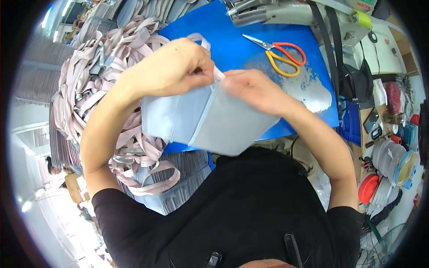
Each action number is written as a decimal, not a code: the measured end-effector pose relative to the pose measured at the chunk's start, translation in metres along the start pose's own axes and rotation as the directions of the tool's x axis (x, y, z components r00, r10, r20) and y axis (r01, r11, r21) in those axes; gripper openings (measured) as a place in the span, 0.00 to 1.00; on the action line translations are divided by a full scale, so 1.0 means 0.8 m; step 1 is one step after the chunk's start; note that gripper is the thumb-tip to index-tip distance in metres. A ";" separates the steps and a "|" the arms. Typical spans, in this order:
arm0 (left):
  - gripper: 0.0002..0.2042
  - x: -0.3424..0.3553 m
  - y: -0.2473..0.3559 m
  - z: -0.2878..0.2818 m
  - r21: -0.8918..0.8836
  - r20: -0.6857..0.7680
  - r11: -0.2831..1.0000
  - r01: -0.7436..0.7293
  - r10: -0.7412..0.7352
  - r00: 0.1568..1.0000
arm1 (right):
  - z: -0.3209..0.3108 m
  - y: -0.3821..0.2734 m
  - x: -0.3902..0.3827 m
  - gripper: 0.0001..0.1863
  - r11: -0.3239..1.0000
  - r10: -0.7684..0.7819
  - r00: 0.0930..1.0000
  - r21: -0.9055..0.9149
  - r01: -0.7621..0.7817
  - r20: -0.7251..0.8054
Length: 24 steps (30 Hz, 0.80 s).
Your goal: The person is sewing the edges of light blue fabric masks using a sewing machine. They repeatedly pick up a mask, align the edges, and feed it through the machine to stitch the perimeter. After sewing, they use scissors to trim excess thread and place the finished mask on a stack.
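Note:
A light grey-blue fabric panel (pixel 223 118) with stitched seams hangs down in front of my body, over the near edge of a blue table. My left hand (pixel 185 67) is closed, pinching a pale pink strap (pixel 218 74) at the panel's upper edge. Beside it, my right hand (pixel 254 91) grips the panel's top edge near the same strap; its fingertips are partly hidden and slightly blurred. Beyond the right hand lie scissors (pixel 278 52) with one red and one yellow handle, their blades spread and pointing to the left.
A large heap of pink straps (pixel 96 73) covers the left side, next to stacks of grey fabric pieces (pixel 33 80). The blue table (pixel 196 22) has a worn patch at right. A sewing machine (pixel 286 13) stands at the far side. Spools (pixel 389 156) crowd the right.

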<state>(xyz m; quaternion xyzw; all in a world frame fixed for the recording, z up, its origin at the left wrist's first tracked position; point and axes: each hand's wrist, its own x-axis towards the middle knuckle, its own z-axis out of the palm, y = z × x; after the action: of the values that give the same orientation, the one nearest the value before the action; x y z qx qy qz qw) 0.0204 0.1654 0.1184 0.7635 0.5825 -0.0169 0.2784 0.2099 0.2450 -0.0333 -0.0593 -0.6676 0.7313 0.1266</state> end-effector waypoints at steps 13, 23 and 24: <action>0.12 -0.030 -0.046 -0.013 -0.065 0.142 0.996 0.059 -0.049 0.989 | 0.004 0.005 -0.027 0.13 0.894 -0.267 0.946 -0.413 0.173 -0.184; 0.08 -0.070 -0.068 0.018 -0.216 -0.150 0.974 -0.071 0.038 0.988 | 0.004 0.030 -0.031 0.12 0.999 -0.020 0.991 -0.029 0.017 -0.129; 0.08 -0.073 -0.068 0.019 -0.240 -0.168 0.967 -0.079 0.039 0.985 | 0.005 0.033 -0.030 0.10 1.000 -0.025 0.992 -0.010 0.024 -0.121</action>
<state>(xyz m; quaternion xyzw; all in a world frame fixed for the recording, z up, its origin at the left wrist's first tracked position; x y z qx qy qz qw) -0.0428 0.1165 0.1034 0.7391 0.5776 0.1260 0.3229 0.2293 0.2325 -0.0614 -0.0958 -0.6625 0.7218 0.1756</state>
